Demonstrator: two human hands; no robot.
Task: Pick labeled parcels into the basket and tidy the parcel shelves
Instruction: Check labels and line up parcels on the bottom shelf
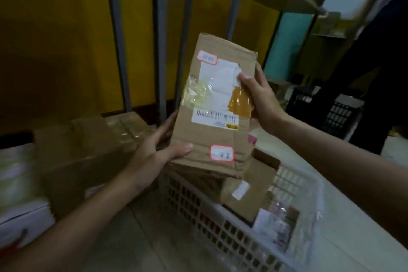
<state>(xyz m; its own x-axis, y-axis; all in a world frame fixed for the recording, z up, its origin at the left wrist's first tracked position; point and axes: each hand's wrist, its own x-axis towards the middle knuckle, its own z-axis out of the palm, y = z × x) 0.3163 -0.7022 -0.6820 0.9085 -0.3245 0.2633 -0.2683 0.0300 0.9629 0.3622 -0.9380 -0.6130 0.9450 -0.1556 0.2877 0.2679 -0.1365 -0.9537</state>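
A worn cardboard parcel (217, 104) with a white shipping label, a barcode strip and two red-edged stickers is held upright above the white plastic basket (212, 212). My left hand (157, 150) grips its lower left corner, thumb across the front. My right hand (260, 97) grips its right edge, thumb on the label. In the basket lie a smaller cardboard parcel (247, 192) and a plastic-wrapped parcel (276, 225); what lies under them is hidden.
Large taped cardboard boxes (92, 139) stand on the floor at left, with a white box (19, 201) beside them. Grey metal shelf posts (118, 35) rise before a yellow wall. A dark crate (324, 110) and a person in dark clothes (379, 55) are at right.
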